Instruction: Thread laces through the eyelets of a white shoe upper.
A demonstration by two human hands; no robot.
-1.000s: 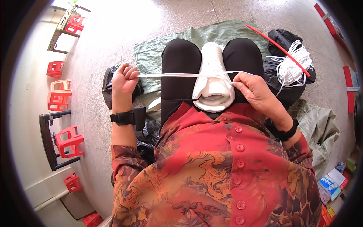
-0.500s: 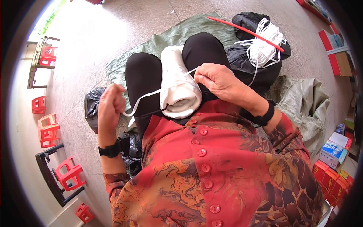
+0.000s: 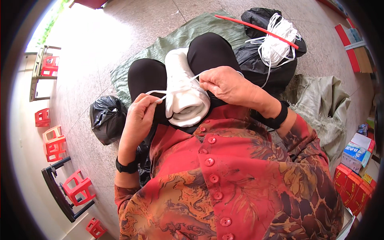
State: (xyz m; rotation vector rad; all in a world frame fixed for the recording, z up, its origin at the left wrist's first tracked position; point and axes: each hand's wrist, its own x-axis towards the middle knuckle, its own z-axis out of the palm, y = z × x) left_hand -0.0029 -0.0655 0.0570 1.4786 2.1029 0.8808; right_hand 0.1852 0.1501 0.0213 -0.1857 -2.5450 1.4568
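A rolled white cloth lies lengthwise between my knees, its coiled end toward me. Round its middle runs a flat white cord, crossed on top of the roll. My left hand pinches one end of the cord just left of the roll, by my thigh. On the right side, my right hand is closed on the other part of the cord, close against the roll. The cord is stretched between both hands. My right fingertips are partly hidden behind the knuckles.
A tangled bundle of white cord and a red stick rest on black plastic bags at the right. Another black bag sits left. Green sheeting covers the floor ahead; a pale woven sack lies right.
My left hand has come in from the left toward the roll and now pinches the cord near it. The slack loop on that side has shortened. My right hand has barely moved.
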